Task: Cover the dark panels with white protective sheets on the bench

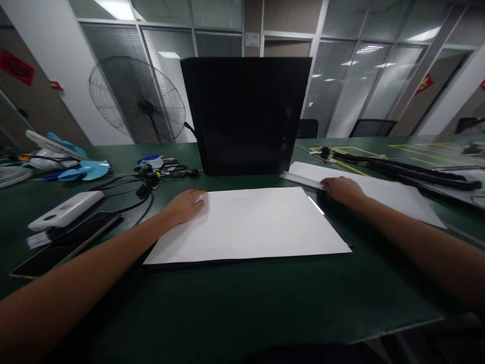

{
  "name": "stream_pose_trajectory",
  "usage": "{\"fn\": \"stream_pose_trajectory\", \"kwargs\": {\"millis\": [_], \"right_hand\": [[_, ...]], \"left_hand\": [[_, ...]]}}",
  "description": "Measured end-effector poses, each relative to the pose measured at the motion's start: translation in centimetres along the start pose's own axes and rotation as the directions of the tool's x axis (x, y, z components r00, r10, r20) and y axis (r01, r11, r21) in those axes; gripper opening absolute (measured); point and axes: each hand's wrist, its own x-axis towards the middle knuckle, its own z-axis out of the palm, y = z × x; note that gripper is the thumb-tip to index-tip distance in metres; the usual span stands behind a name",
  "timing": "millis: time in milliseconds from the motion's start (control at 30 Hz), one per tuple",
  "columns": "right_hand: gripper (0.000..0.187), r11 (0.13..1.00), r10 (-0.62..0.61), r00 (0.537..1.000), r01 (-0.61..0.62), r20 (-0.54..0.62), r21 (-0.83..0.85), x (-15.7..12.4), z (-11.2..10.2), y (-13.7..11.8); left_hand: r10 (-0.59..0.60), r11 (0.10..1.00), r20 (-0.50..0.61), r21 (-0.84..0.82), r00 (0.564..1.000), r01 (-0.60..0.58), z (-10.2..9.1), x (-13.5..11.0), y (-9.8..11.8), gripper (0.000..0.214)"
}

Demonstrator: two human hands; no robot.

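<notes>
A white sheet of paper (250, 222) lies on a thin dark-edged board or panel on the green table. My left hand (185, 206) rests on its far left corner, thumb and fingers apart, with a small patch of white showing between them. To the right, beyond the sheet's far right corner, my right hand (343, 191) is closed on the end of a flat white strip that looks like a ruler (303, 180). The strip lies over the edge of a second white sheet (394, 199). My right fingertips are partly hidden.
A large black panel (246, 116) stands upright behind the sheet. At left are a phone (68, 245), a white oblong device (66, 210), cables (146, 184) and a blue-bladed small fan (85, 170). Black tubes or rods (413, 169) lie at right.
</notes>
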Motion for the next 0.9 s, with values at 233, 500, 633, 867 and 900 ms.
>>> {"fn": "stream_pose_trajectory", "kwargs": {"millis": [233, 500, 633, 867, 900], "right_hand": [[0.048, 0.994, 0.11, 0.992, -0.109, -0.063, 0.019, -1.3, -2.0, -1.7], [0.048, 0.998, 0.032, 0.991, -0.039, -0.127, -0.054, -3.5, -3.9, -6.0], [0.045, 0.989, -0.12, 0.987, 0.11, -0.105, -0.097, -5.4, -4.7, -9.4], [0.039, 0.918, -0.39, 0.92, 0.387, -0.023, -0.092, -8.9, -6.8, -13.4], [0.038, 0.895, -0.441, 0.897, 0.44, -0.007, -0.078, -9.4, -7.2, -13.7]], "left_hand": [[0.0, 1.0, 0.017, 0.021, 1.0, -0.001, -0.3, 0.0, 0.3, 0.067], [-0.002, 1.0, 0.004, 0.027, 1.0, 0.002, -0.1, 0.0, -0.3, 0.065], [-0.002, 1.0, 0.004, 0.01, 1.0, 0.002, -0.4, -0.2, -0.2, 0.063], [-0.004, 1.0, 0.001, -0.01, 1.0, 0.004, -0.5, -0.3, -0.2, 0.065], [-0.003, 1.0, 0.003, -0.014, 1.0, 0.003, -0.5, -0.3, -0.2, 0.066]]}}
